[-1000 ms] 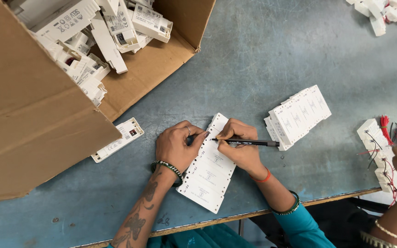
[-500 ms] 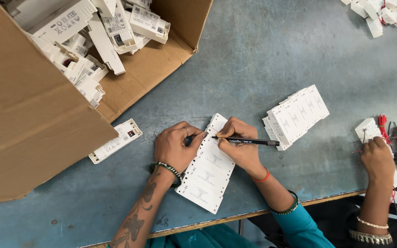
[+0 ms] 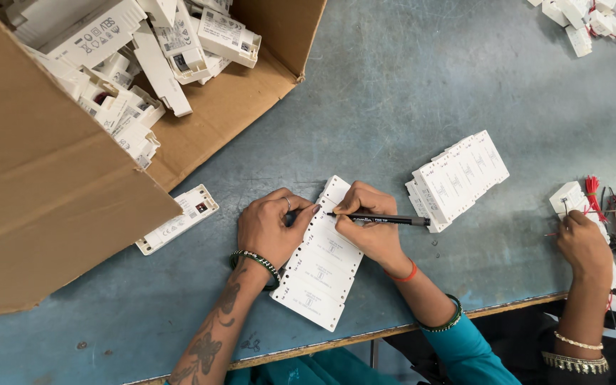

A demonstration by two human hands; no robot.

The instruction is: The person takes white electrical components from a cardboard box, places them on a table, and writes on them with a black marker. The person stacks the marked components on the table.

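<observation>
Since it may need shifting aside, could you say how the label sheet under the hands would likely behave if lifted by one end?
The label sheet looks thin and flat, so it would probably droop. The left hand pins it, suggesting it slides easily on the table.

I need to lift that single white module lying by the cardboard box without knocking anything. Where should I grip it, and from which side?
Take the white module across its two long edges near the middle, coming from straight above. It lies flat and alone on the table, long and narrow. Its upper-left side is close to the cardboard box, so approaching from the open side toward the left hand looks easier.
</observation>
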